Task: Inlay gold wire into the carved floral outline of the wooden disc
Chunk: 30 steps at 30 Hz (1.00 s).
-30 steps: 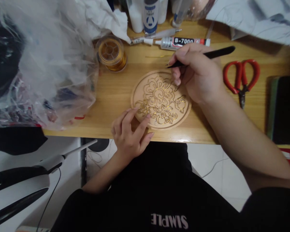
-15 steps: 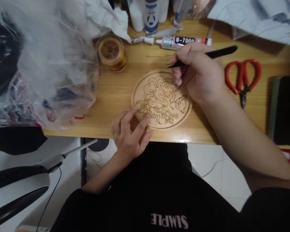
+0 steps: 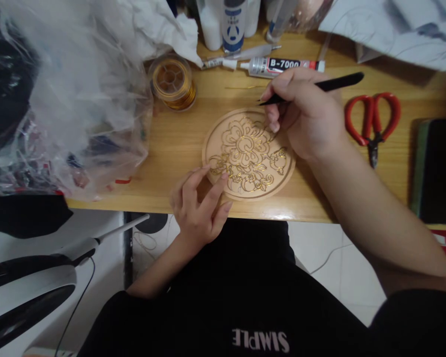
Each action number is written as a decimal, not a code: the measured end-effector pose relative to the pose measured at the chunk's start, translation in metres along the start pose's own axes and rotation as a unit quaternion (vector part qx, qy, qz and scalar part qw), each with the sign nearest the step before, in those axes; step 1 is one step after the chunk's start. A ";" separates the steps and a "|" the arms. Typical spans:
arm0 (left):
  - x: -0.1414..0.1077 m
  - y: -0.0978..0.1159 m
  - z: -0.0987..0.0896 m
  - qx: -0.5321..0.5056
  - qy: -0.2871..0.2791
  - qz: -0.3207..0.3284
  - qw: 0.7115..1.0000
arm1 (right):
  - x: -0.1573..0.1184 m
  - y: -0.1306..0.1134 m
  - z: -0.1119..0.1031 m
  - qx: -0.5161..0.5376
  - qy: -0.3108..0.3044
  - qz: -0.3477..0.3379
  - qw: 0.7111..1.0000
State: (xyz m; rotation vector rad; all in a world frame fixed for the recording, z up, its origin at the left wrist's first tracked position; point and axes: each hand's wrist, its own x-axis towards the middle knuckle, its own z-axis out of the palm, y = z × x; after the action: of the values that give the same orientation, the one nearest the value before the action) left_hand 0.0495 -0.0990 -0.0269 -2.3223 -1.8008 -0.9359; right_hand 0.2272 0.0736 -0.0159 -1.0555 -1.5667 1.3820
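A round wooden plaque (image 3: 245,148) with a carved flower pattern lies on the table, gold wire set along many of its lines. My left hand (image 3: 198,206) has its fingers spread, with the fingertips at the plaque's lower left edge. Black tweezers (image 3: 340,82) are gripped in my right hand (image 3: 306,111) over the plaque's upper right edge. Their tip points left, just above the rim; I cannot tell whether anything is pinched in it. A short piece of gold wire (image 3: 241,88) lies on the table beyond the tip.
A spool of gold wire (image 3: 174,82) stands at the upper left, beside a large plastic bag (image 3: 92,99). Behind the plaque lie a B-7000 glue tube (image 3: 282,66) and a bottle (image 3: 233,27). Red-handled cutters (image 3: 373,121) and a dark flat object (image 3: 440,168) are on the right.
The fingers of my left hand have shifted slightly left at the plaque's edge. My right hand and the tweezers stay almost where they were.
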 end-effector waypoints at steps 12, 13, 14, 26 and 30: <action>-0.001 0.001 0.001 0.023 -0.022 0.010 0.999 | -0.001 -0.011 0.007 0.100 0.032 0.000 0.994; -0.001 0.002 0.002 0.025 -0.019 0.012 0.999 | -0.001 -0.011 0.008 0.121 0.038 -0.002 0.992; -0.001 0.002 0.002 0.026 -0.016 0.012 0.999 | -0.001 -0.011 0.009 0.138 0.041 -0.002 0.990; -0.002 0.002 0.004 0.020 0.039 -0.003 0.999 | -0.008 -0.028 0.007 0.149 0.057 -0.050 0.986; -0.001 0.003 0.006 0.037 0.063 0.001 0.997 | -0.024 -0.056 0.002 0.069 0.019 -0.038 0.997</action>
State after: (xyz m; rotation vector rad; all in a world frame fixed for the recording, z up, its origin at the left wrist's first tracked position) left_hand 0.0541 -0.0985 -0.0317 -2.1682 -1.7529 -0.9738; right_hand 0.2288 0.0469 0.0392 -0.9234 -1.4474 1.3901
